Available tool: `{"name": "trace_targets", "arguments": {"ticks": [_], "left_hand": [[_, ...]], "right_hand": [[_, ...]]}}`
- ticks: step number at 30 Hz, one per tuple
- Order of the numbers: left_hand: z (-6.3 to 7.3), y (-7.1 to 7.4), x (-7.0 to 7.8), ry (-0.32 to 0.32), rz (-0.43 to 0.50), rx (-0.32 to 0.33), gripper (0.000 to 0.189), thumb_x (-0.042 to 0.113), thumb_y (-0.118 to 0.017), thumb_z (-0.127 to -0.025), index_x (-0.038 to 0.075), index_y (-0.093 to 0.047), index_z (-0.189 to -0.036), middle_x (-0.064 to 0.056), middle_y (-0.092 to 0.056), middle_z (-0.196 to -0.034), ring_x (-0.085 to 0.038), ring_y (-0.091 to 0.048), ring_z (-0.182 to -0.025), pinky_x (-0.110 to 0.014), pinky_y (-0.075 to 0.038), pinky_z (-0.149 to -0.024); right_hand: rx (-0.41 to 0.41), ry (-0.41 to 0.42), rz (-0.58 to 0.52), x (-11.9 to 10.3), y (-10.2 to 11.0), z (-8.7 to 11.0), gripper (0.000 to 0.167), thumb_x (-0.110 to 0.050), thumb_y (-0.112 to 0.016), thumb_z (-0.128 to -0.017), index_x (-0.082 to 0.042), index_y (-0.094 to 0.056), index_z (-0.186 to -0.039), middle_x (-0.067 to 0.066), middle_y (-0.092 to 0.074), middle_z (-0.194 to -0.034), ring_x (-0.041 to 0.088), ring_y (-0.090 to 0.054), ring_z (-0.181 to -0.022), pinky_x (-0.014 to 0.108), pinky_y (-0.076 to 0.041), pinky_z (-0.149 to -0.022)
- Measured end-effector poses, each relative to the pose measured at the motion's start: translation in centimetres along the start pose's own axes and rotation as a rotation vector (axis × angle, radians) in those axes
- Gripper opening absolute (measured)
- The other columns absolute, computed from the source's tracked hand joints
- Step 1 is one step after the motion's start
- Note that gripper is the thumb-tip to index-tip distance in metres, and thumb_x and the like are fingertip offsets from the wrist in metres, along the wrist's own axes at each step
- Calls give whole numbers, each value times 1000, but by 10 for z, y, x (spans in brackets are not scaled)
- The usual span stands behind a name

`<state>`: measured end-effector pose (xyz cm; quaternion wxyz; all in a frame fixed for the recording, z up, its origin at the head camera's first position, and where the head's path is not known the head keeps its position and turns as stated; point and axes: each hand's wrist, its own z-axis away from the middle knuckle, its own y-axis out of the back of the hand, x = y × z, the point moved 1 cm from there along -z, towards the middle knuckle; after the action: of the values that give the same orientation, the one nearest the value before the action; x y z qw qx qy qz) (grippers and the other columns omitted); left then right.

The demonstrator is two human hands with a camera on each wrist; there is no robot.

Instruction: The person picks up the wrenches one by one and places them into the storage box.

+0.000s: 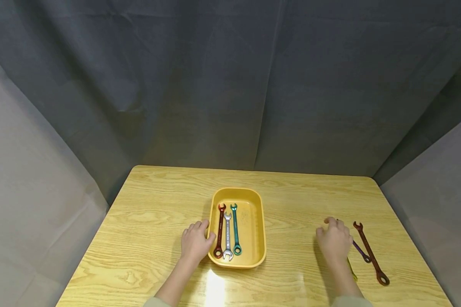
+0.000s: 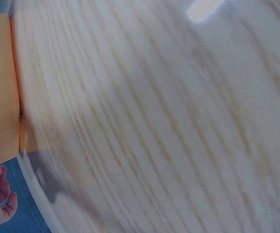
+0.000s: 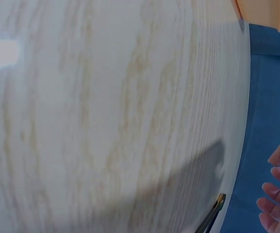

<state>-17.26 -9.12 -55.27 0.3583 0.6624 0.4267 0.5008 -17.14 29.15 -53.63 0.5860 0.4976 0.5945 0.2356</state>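
A yellow plastic tray (image 1: pixel 252 232) sits at mid-table. Inside, along its left side, lie a red combination wrench (image 1: pixel 220 232), a silver open-end wrench (image 1: pixel 228 238) and a teal combination wrench (image 1: pixel 236 228). My left hand (image 1: pixel 195 243) holds the tray's left rim, thumb over the edge and fingers outside. Off to the right, my right hand (image 1: pixel 335 243) hovers with loosely bent fingers and nothing in them. It partly hides a yellow-green wrench (image 1: pixel 352 271) and a purple wrench (image 1: pixel 361 250). Beyond these lies a larger reddish-brown wrench (image 1: pixel 370 253).
The wood-grain table (image 1: pixel 161 200) has rounded far corners. Dark grey cloth (image 1: pixel 215 85) hangs behind it, and lighter panels (image 1: pixel 30 192) flank both sides. Bare tabletop lies between the tray and the loose wrenches.
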Motion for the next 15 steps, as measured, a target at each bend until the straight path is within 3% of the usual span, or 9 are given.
{"name": "trace_targets", "arguments": {"ticks": [5, 15], "left_hand": [[0, 0, 0, -7, 3, 17, 32, 31, -57, -80, 13, -60, -106, -6, -63, -91, -24, -57, -80, -36, -42, -66], [1, 0, 1, 4, 8, -8, 34, 32, -56, -81, 13, -60, -109, -7, -63, -95, -24, -57, -84, -36, -43, -69]], "right_hand": [[-22, -34, 4, 7, 2, 1, 34, -15, -54, -84, 3, -52, -112, 28, -49, -106, 45, -45, -95, 57, -34, -77], [-55, -100, 32, 24, 3, 4, 38, -19, -51, -85, 3, -49, -114, 28, -46, -108, 47, -43, -97, 58, -33, -77]]}}
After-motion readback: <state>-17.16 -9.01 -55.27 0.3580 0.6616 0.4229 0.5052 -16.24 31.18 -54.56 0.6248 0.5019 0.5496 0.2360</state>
